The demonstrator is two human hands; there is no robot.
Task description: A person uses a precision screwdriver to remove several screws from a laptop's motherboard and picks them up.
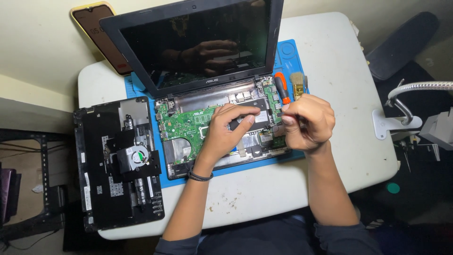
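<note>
An opened laptop (198, 42) lies on a blue mat (288, 54), its green circuit board (184, 125) bare. My left hand (226, 130) rests on the board, fingers pressing a dark flat part (257, 123) near the middle. My right hand (306, 120) is closed in a fist just right of that part, thumb and fingers pinched together; what it grips is hidden. A black band circles my left wrist.
The removed black bottom cover with a fan (118, 160) lies at the left. An orange-handled screwdriver (282, 87) and a small brush (297, 84) lie behind my right hand. A phone (96, 28) leans at the back left. A gooseneck lamp (410, 94) stands at the right.
</note>
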